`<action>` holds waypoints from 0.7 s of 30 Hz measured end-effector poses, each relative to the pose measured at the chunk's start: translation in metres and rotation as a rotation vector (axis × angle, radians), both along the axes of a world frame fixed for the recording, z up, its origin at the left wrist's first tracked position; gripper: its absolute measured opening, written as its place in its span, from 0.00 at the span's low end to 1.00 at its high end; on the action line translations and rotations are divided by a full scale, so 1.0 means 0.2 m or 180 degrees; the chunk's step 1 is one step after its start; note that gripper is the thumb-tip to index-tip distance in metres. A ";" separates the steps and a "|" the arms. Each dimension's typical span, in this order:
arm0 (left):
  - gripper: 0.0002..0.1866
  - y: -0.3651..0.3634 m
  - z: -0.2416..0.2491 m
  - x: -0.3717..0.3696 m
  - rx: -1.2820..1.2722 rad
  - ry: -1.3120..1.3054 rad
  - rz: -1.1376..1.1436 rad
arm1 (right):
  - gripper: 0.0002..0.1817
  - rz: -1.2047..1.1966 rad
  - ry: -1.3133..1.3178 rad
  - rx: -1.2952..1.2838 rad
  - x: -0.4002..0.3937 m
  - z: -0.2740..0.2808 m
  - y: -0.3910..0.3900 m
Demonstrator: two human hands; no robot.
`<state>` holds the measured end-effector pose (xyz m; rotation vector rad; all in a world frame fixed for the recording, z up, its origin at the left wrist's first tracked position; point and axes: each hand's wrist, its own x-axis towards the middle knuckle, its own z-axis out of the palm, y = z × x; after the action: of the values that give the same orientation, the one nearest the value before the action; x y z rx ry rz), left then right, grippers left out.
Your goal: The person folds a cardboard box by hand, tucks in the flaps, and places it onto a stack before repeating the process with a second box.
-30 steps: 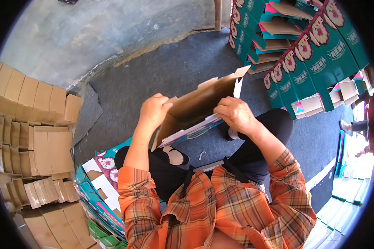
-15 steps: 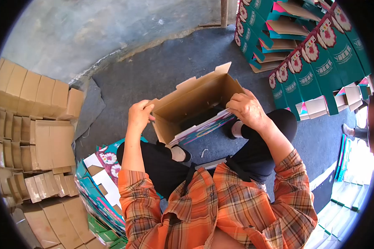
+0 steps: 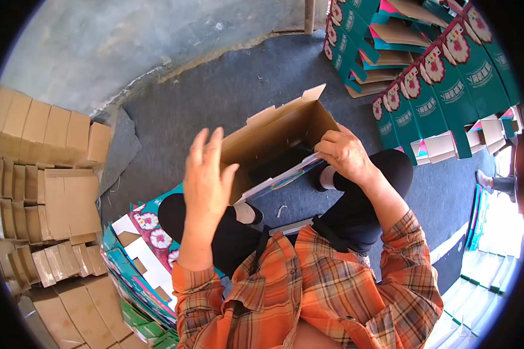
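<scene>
An open cardboard box (image 3: 268, 139) stands between my knees, brown inside, with a printed teal and white outer face towards me. Its top is uncovered and small flaps stick up along the far rim. My right hand (image 3: 344, 156) grips the right end of the near rim, thumb and fingers closed around the board. At the box's left end, my left hand (image 3: 208, 174) is raised with fingers spread, holding nothing and covering that end from view.
Flat printed teal cartons (image 3: 151, 232) are piled by my left knee. Brown boxes (image 3: 70, 200) are stacked along the left. Assembled teal boxes (image 3: 434, 96) stand at the upper right. Another person's foot (image 3: 484, 178) shows at far right, and a concrete wall (image 3: 157, 41) rises behind.
My left hand has let go of the box's left end, and its fingers have opened and lifted. My right hand keeps its hold on the rim, and the box has barely moved.
</scene>
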<state>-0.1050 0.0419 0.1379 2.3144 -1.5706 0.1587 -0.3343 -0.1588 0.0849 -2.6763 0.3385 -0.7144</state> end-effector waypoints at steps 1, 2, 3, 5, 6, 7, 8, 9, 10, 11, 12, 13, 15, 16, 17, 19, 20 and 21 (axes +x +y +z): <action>0.38 -0.02 0.00 -0.04 -0.0453 0.0681 -0.0203 | 0.05 -0.0006 0.0037 0.0037 0.00 0.00 0.00; 0.38 -0.06 -0.04 -0.08 -0.0539 0.1150 -0.0262 | 0.05 -0.0014 0.0074 0.0069 0.01 0.00 0.00; 0.40 -0.09 -0.06 -0.12 -0.0277 0.1292 -0.0215 | 0.05 -0.0003 0.0073 0.0060 0.01 0.00 0.00; 0.41 -0.14 -0.18 -0.10 -0.0248 0.1045 -0.0125 | 0.05 -0.0098 0.0196 -0.0026 -0.02 -0.01 0.01; 0.41 -0.15 -0.23 -0.07 -0.0066 0.1040 0.0024 | 0.05 -0.0107 0.0205 -0.0037 -0.04 -0.01 0.01; 0.41 -0.14 -0.24 -0.02 0.0122 0.1034 0.0167 | 0.05 -0.0134 0.0235 -0.0160 -0.07 0.00 0.02; 0.41 -0.12 -0.23 0.03 0.0536 0.0744 0.0174 | 0.06 -0.0161 0.0262 -0.0274 -0.09 0.00 0.02; 0.41 -0.10 -0.25 0.06 0.0505 0.0355 0.0082 | 0.06 -0.0171 0.0268 -0.0269 -0.12 -0.01 0.01; 0.40 -0.07 -0.27 0.08 0.0493 0.0303 -0.0015 | 0.10 -0.0148 0.0330 -0.0130 -0.15 -0.02 -0.01; 0.39 -0.05 -0.28 0.09 0.0483 0.0248 -0.0110 | 0.14 -0.0123 0.0388 0.0012 -0.17 -0.03 -0.02; 0.39 -0.03 -0.30 0.10 0.0498 0.0246 -0.0113 | 0.14 -0.0126 0.0387 0.0027 -0.18 -0.05 -0.03; 0.38 -0.01 -0.31 0.11 0.0491 0.0258 -0.0301 | 0.18 -0.0403 0.0176 0.0205 -0.19 -0.07 -0.03; 0.38 0.01 -0.32 0.10 0.0478 0.0273 -0.0487 | 0.23 -0.0677 -0.0033 0.0377 -0.20 -0.13 -0.06; 0.39 0.01 -0.32 0.09 0.0593 0.0209 -0.0477 | 0.27 -0.1020 -0.0089 0.1048 -0.20 -0.16 -0.07; 0.39 0.02 -0.32 0.08 0.0707 0.0145 -0.0472 | 0.30 -0.1365 -0.0145 0.1718 -0.21 -0.18 -0.09; 0.38 0.03 -0.34 0.06 0.0632 -0.0061 -0.0558 | 0.32 -0.1500 -0.0002 0.1968 -0.20 -0.15 -0.11; 0.37 0.04 -0.35 0.04 0.0807 0.0086 -0.0512 | 0.32 -0.1586 0.0057 0.1957 -0.20 -0.15 -0.12; 0.36 0.06 -0.35 0.03 0.0987 0.0236 -0.0460 | 0.32 -0.1665 0.0121 0.1949 -0.19 -0.16 -0.12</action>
<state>-0.0992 0.0533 0.0671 2.3841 -1.8255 -0.2187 -0.3731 -0.1822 0.0538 -2.0239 1.0966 -0.5712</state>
